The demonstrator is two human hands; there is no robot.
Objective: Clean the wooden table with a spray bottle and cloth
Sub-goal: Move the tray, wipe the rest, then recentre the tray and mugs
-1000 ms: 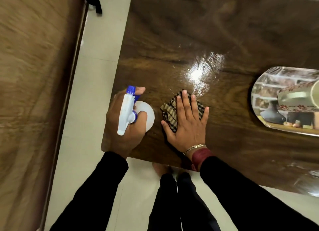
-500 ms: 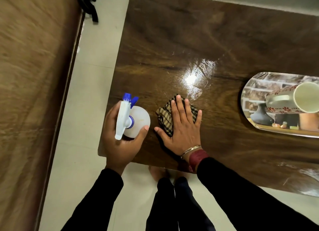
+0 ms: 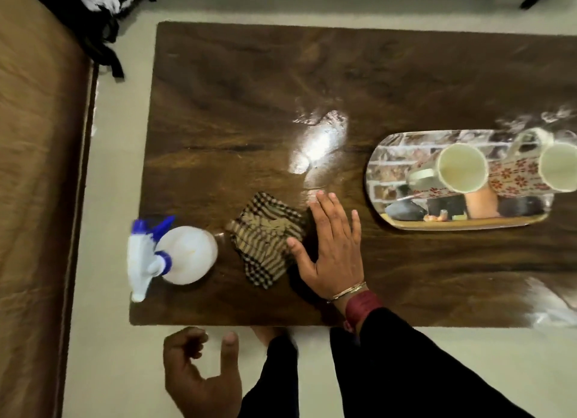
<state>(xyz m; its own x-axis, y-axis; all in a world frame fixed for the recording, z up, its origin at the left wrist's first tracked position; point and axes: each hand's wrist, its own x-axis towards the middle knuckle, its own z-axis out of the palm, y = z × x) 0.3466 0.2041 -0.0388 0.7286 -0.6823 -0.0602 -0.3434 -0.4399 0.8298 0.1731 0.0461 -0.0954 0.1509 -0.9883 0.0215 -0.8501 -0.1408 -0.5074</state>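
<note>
The wooden worktop is dark, glossy and strongly grained, with a bright glare patch near its middle. On its right part lies an oval printed tray carrying two floral mugs. The white spray bottle, blue at nozzle and collar, stands by the near left corner. The crumpled checked cloth lies just right of it.

Half a second ago the left hand gripped the bottle. Now it hangs off the near edge over the pale floor, fingers loosely curled round nothing. The right hand, earlier flat on the cloth, now lies spread beside it, its thumb seemingly touching the cloth's edge.

A brown fabric surface runs along the left.
</note>
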